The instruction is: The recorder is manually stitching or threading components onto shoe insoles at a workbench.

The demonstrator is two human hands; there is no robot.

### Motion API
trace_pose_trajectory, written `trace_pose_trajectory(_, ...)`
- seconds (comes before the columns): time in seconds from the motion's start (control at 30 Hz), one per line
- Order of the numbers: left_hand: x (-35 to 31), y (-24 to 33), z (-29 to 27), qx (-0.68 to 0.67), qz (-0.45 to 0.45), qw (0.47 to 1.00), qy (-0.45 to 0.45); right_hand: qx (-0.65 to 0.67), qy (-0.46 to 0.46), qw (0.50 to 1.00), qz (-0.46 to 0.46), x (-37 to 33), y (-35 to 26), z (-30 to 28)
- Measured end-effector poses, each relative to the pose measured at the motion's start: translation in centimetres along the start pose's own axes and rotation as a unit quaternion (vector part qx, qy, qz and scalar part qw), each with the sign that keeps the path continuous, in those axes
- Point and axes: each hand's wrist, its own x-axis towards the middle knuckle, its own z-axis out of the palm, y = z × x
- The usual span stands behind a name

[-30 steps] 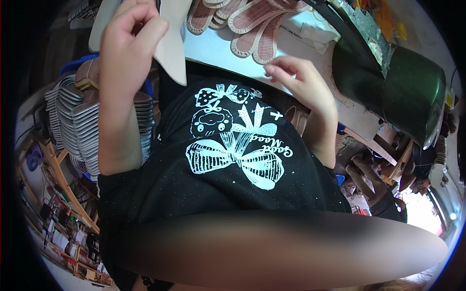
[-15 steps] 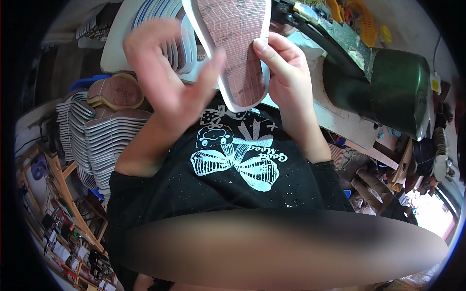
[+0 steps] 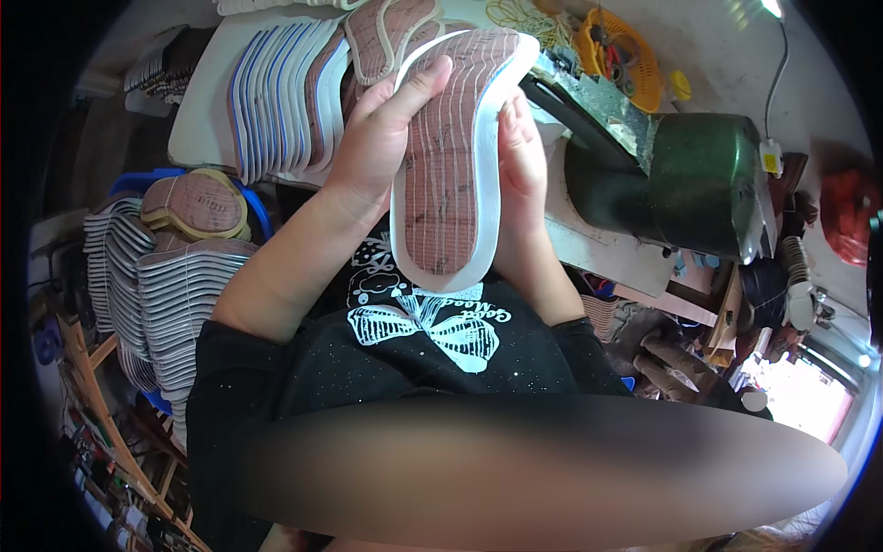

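Observation:
A shoe sole (image 3: 446, 184) with a reddish-brown stitched face and a white rim is held up in front of my chest, its toe end tilted away to the right. My left hand (image 3: 375, 147) grips its left edge, thumb pressed on the stitched face and the other fingers hidden behind. On the right, my right hand (image 3: 524, 166) has its fingertips closed at the white rim, partly hidden by the sole. Just beyond, a row of soles with blue-lined edges (image 3: 276, 97) and some brown soles with pale rims (image 3: 377, 41) lie on the white table (image 3: 198, 124).
To my left stand tall stacks of soles (image 3: 189, 294), with a yellow-edged bundle (image 3: 198, 204) on top and a blue container behind. A dark green machine (image 3: 704, 184) occupies the right side of the table. Beyond it sits a yellow basket (image 3: 644, 64) with tools.
My left hand has gone from blurred, open motion beside the sole to gripping its left edge. The sole has come lower, and my right hand has shifted slightly left along its rim.

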Motion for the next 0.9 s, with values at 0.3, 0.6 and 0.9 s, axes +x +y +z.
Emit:
trace_pose_trajectory(0.3,-0.6,-0.7,1.3,0.117,0.055,0.99,-0.049,0.015,-0.087,0.996,-0.012,1.3,0.0,-3.0)
trace_pose_trajectory(0.6,0.1,1.1,-1.1,0.33,0.108,0.937,-0.049,-0.31,-0.105,0.938,0.117,0.9,-4.3,-2.6)
trace_pose_trajectory(0.9,0.5,0.8,-0.5,0.205,0.076,0.973,-0.07,-0.279,-0.149,0.941,0.122,0.2,-3.1,-2.3)
